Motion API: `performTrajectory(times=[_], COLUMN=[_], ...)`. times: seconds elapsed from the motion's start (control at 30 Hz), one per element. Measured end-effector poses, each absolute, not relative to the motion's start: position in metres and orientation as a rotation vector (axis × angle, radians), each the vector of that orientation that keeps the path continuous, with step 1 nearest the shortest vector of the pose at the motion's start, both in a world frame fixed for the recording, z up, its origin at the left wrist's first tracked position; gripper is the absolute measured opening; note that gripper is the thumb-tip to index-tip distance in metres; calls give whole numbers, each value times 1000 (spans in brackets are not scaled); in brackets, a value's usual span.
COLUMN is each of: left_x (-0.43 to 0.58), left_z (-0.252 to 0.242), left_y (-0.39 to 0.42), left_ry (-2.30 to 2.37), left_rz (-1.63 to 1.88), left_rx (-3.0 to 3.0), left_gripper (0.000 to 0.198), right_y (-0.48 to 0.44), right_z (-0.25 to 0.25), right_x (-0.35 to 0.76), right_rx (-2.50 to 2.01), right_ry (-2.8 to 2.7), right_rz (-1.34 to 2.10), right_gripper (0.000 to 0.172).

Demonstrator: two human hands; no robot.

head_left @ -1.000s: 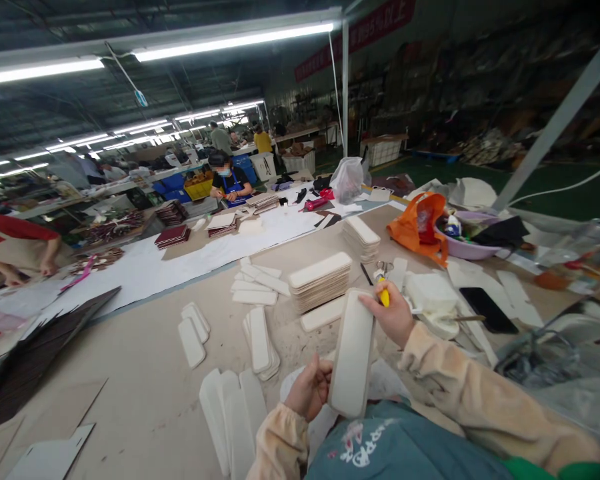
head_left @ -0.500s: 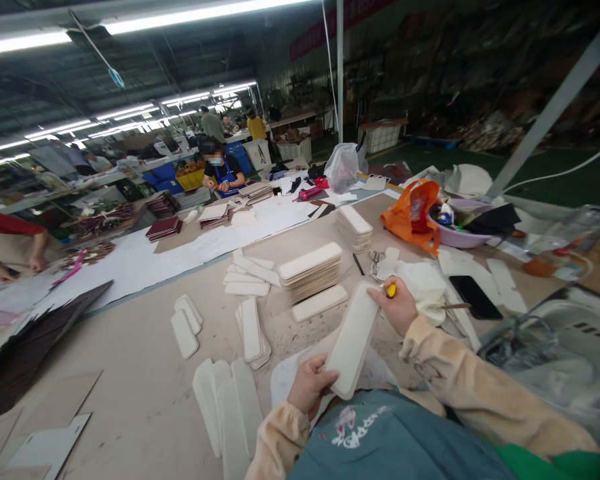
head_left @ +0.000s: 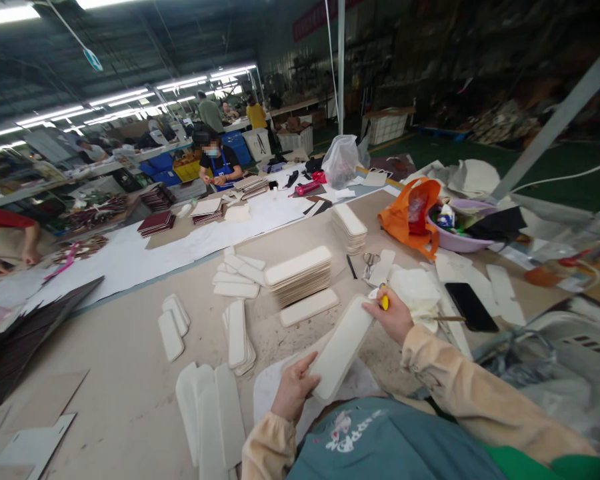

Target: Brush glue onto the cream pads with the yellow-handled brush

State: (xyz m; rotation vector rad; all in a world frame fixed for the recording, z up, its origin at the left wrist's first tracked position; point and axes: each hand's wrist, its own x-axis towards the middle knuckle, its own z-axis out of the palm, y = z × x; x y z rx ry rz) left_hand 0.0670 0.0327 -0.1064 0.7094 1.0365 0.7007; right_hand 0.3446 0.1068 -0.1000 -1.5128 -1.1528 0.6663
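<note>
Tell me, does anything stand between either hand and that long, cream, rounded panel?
Nothing visible does. The left hand holds the long, cream, rounded panel at its near end; the right hand, also holding a small yellow object, grips its far end.

Left fingers (head_left: 307, 384), right fingers (head_left: 376, 311) curled

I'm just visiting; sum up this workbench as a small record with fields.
Left hand: at the near end of a pale rounded panel
Right hand: holding the panel's far end, plus a small yellow item
Beyond the panel: stack of similar panels
Right side: black phone, orange bag
Across: co-worker in blue apron
</note>
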Motion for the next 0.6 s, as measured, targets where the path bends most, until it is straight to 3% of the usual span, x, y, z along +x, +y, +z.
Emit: performTrajectory(times=[0.1,0.27,0.6], left_x=[72,75,47], left_z=[-106,-113,-163], left_y=[34,38,93], left_ry=[1096,1333,1713], left_rz=[722,792,698], left_rx=[628,499,872], left_gripper=[62,35,41], right_y=[114,127,157], right_z=[-108,-120,-161], right_x=[348,354,344], right_rx=[-1511,-1548,-1759], right_ry=[-1147,-1121,-1274], right_rz=[719,814,887], right_gripper=[39,37,27])
